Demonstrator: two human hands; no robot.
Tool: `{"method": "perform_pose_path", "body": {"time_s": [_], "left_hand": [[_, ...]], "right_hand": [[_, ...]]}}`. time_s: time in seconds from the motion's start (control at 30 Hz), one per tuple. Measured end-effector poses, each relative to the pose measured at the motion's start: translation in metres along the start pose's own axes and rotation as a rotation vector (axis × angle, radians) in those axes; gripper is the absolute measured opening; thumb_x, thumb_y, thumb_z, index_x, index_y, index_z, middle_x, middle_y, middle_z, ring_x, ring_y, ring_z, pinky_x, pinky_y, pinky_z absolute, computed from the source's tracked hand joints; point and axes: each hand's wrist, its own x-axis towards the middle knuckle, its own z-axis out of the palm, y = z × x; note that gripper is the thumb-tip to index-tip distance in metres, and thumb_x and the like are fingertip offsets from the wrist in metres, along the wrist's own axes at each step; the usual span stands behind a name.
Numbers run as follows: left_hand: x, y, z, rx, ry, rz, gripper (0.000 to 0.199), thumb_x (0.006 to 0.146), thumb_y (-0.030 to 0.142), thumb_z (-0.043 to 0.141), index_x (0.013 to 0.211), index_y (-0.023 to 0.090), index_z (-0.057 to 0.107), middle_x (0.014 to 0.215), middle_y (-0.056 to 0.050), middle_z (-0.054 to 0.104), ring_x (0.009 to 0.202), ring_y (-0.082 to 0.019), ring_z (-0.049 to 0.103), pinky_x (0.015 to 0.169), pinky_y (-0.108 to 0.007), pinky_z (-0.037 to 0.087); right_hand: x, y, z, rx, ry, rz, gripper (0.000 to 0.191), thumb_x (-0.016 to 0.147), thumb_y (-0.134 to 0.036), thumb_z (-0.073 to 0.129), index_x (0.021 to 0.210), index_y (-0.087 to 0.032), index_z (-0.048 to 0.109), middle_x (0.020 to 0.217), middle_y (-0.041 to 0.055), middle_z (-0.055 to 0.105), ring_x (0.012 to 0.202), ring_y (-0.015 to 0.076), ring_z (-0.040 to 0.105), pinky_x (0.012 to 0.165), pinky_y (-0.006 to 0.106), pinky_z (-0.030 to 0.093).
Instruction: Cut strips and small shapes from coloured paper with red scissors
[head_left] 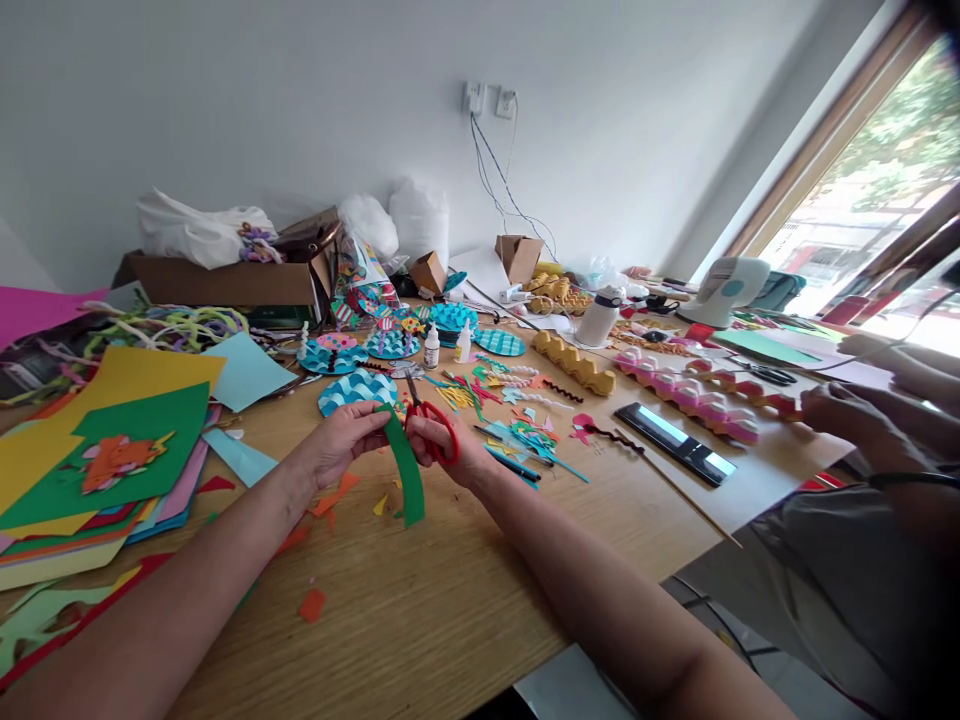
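Observation:
A curved green paper strip (pixel 406 475) hangs over the table, its upper end pinched in my left hand (pixel 351 440). My right hand (pixel 450 452) is closed round the red handles of a pair of scissors (pixel 444 425), just right of the strip. The scissor blades point up and away, close beside the strip's top. Whether they touch the paper cannot be made out. Below the hands, orange scraps (pixel 311 604) and small yellow pieces lie on the wooden table (pixel 375 640).
Stacked coloured paper (pixel 142 415) lies at left. Blue patterned discs (pixel 356 394), glue bottles (pixel 432 348) and paper bits stand beyond my hands. At right are a phone (pixel 675 443), a stick (pixel 690 495), painted egg cartons (pixel 686 395) and another person's hands (pixel 840 410).

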Motion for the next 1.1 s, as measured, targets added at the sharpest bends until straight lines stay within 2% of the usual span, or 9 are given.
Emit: {"method": "perform_pose_path", "body": {"time_s": [0.1,0.17,0.37,0.57,0.7,0.8,0.93,1.0,1.1], "left_hand": [[-0.001,0.005,0.000,-0.052,0.039,0.027,0.003,0.070,0.016,0.067,0.071,0.013,0.067,0.070,-0.003,0.070,0.065,-0.012,0.065,0.067,-0.024,0.051],[-0.003,0.010,0.001,-0.118,0.044,0.041,0.002,0.070,0.013,0.065,0.072,0.013,0.067,0.071,-0.003,0.071,0.067,-0.013,0.065,0.069,-0.024,0.052],[-0.007,0.019,0.007,-0.165,0.098,0.095,0.007,0.072,0.009,0.060,0.070,0.012,0.065,0.070,-0.005,0.071,0.064,-0.014,0.066,0.066,-0.025,0.053],[-0.004,0.018,0.005,-0.144,0.117,0.161,0.001,0.069,0.013,0.065,0.070,0.013,0.065,0.072,-0.005,0.072,0.068,-0.014,0.066,0.072,-0.026,0.052],[-0.005,0.016,0.008,-0.216,0.111,0.113,0.003,0.070,0.012,0.064,0.068,0.014,0.064,0.071,-0.004,0.072,0.068,-0.015,0.066,0.072,-0.027,0.052],[-0.007,0.017,0.009,-0.250,0.105,0.068,0.005,0.071,0.012,0.061,0.068,0.015,0.064,0.071,-0.004,0.071,0.069,-0.016,0.066,0.070,-0.028,0.053],[-0.008,0.022,0.005,-0.247,0.110,0.041,0.005,0.071,0.014,0.062,0.067,0.013,0.066,0.070,-0.004,0.069,0.069,-0.016,0.064,0.067,-0.025,0.052],[-0.007,0.023,0.001,-0.223,0.090,0.035,0.005,0.069,0.017,0.064,0.067,0.013,0.066,0.068,-0.004,0.068,0.066,-0.015,0.063,0.064,-0.025,0.052],[-0.006,0.023,-0.003,-0.204,0.057,0.027,0.006,0.068,0.019,0.066,0.066,0.014,0.066,0.066,-0.004,0.067,0.064,-0.015,0.063,0.063,-0.025,0.051]], "right_hand": [[0.003,-0.004,-0.002,-0.062,0.153,-0.056,0.027,0.067,-0.036,0.066,0.063,-0.016,0.049,0.049,-0.0060,0.050,0.039,0.0047,0.040,0.040,0.019,0.027],[0.005,-0.006,-0.004,-0.118,0.218,-0.021,0.025,0.061,-0.032,0.070,0.067,-0.015,0.052,0.054,-0.0061,0.053,0.042,0.0046,0.041,0.042,0.019,0.029],[0.005,-0.006,-0.005,-0.173,0.117,0.104,0.022,0.056,-0.026,0.069,0.069,-0.015,0.056,0.052,-0.0071,0.053,0.043,0.0053,0.043,0.043,0.018,0.031],[0.004,-0.009,-0.005,-0.194,0.135,0.132,0.023,0.055,-0.027,0.071,0.067,-0.016,0.055,0.052,-0.0072,0.053,0.044,0.0054,0.044,0.044,0.018,0.030],[0.004,-0.007,0.000,-0.122,0.135,0.126,0.030,0.050,-0.031,0.075,0.064,-0.016,0.054,0.053,-0.0067,0.053,0.046,0.0056,0.045,0.045,0.017,0.031],[0.005,-0.008,0.000,-0.129,0.252,0.064,0.030,0.053,-0.036,0.074,0.065,-0.017,0.053,0.048,-0.0078,0.049,0.040,0.0056,0.041,0.039,0.018,0.027],[0.006,-0.012,-0.008,-0.184,0.405,-0.032,0.026,0.058,-0.035,0.070,0.065,-0.017,0.052,0.050,-0.0075,0.049,0.039,0.0052,0.042,0.039,0.018,0.031],[0.006,-0.012,-0.011,-0.226,0.374,0.019,0.026,0.058,-0.035,0.071,0.066,-0.016,0.054,0.051,-0.0068,0.051,0.040,0.0049,0.042,0.038,0.018,0.030],[0.005,-0.012,-0.013,-0.253,0.219,0.146,0.027,0.060,-0.037,0.071,0.069,-0.015,0.057,0.056,-0.0043,0.057,0.040,0.0050,0.043,0.037,0.017,0.029]]}}
